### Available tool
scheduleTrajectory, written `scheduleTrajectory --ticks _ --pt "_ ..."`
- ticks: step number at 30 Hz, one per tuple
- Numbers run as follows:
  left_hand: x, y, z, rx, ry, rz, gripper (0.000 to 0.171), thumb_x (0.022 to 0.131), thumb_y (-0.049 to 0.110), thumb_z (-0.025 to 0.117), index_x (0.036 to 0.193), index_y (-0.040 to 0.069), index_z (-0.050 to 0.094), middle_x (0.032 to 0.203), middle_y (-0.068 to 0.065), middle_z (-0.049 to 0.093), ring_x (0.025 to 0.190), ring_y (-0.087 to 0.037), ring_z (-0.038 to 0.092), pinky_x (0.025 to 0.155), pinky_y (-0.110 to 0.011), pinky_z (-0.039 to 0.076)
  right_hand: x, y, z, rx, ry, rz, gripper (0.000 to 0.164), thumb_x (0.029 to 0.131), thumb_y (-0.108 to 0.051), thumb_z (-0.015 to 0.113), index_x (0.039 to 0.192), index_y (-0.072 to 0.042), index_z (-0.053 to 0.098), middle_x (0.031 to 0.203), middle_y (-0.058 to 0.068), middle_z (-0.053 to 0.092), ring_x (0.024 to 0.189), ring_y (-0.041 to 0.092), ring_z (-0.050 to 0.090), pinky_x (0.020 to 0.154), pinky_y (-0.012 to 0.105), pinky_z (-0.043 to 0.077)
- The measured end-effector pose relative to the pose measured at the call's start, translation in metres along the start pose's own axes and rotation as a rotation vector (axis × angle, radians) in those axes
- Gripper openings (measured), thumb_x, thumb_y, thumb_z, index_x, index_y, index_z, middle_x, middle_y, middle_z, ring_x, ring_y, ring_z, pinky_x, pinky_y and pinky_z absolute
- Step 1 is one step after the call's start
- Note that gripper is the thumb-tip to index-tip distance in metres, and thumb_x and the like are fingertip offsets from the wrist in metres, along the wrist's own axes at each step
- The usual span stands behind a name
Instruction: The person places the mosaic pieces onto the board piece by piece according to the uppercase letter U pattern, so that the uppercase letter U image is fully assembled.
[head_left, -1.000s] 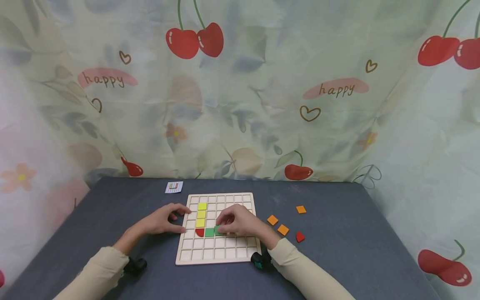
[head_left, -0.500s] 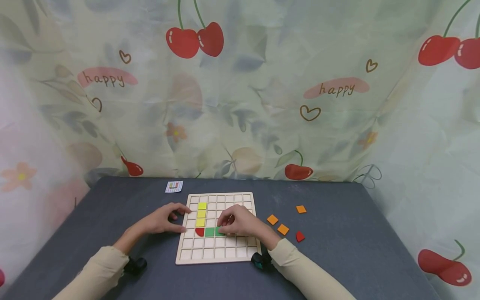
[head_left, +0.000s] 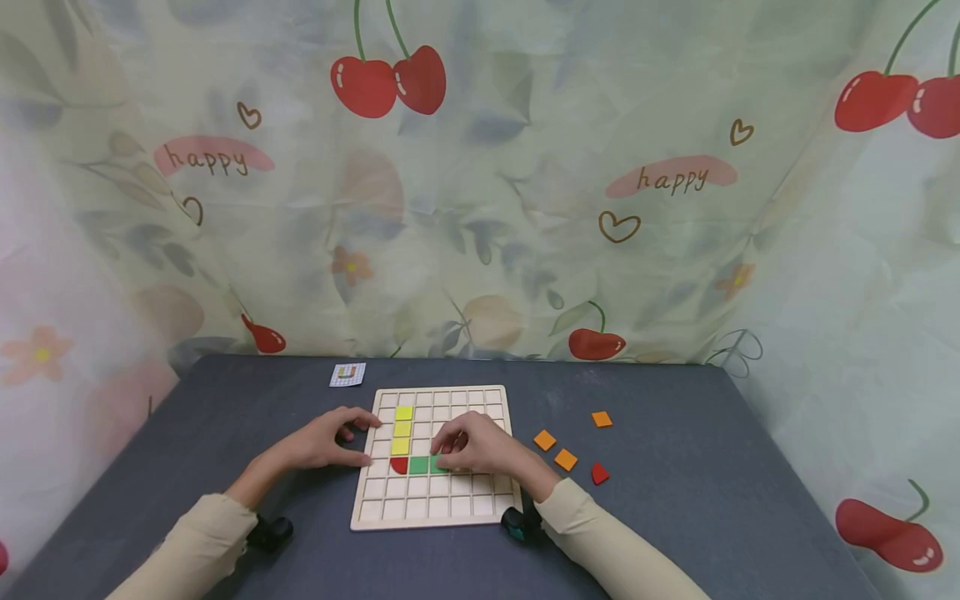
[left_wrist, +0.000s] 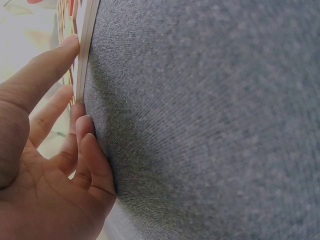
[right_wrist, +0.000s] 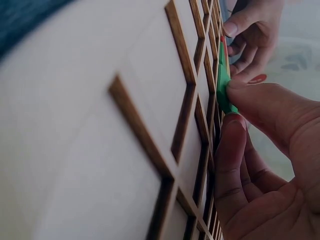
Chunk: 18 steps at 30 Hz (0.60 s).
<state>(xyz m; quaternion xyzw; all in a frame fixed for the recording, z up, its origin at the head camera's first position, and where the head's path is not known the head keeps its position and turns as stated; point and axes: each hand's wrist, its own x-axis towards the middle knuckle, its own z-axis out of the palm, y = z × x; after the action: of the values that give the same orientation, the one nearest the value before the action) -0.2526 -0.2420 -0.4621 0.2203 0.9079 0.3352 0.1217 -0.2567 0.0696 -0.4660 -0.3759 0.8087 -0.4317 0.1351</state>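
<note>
A pale wooden grid board [head_left: 427, 508] lies on the table. Three yellow square tiles [head_left: 402, 429] form a column on it, with a red quarter-round tile [head_left: 400, 466] below and a green square tile [head_left: 418, 465] beside that. My right hand [head_left: 480, 443] pinches a second green tile [head_left: 437, 464] between thumb and forefinger, in the cell to the right of the first. In the right wrist view the thumb rests on this green tile [right_wrist: 223, 91]. My left hand [head_left: 322, 437] touches the board's left edge with thumb and fingertips spread apart, seen close up in the left wrist view.
Three orange square tiles [head_left: 566, 459] and a red tile [head_left: 600, 473] lie loose right of the board. A small pattern card [head_left: 347, 375] lies behind its left corner. Dark cloth covers the table [head_left: 675, 500], and a printed curtain [head_left: 525, 208] hangs behind.
The second green tile, slightly tilted a second ago, now lies flatter in line with the first. My right hand has barely shifted, and the left hand stays put.
</note>
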Motion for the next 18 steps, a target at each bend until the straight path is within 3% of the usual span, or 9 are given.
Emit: scheduleTrajectory --ticks 18 --pt "-0.0006 0.001 0.0001 -0.002 -0.002 -0.009 0.054 0.085 0.027 0.085 0.132 0.009 0.063 0.121 -0.011 0.057 0.103 -0.029 0.055 0.09 -0.05 0.045 -0.0001 -0.0005 -0.001 0.008 -0.009 0.0 0.01 0.089 -0.002 0.078 0.099 -0.005 0.077 0.082 -0.001 0.069 0.074 0.013 0.064 0.069 0.026 0.051"
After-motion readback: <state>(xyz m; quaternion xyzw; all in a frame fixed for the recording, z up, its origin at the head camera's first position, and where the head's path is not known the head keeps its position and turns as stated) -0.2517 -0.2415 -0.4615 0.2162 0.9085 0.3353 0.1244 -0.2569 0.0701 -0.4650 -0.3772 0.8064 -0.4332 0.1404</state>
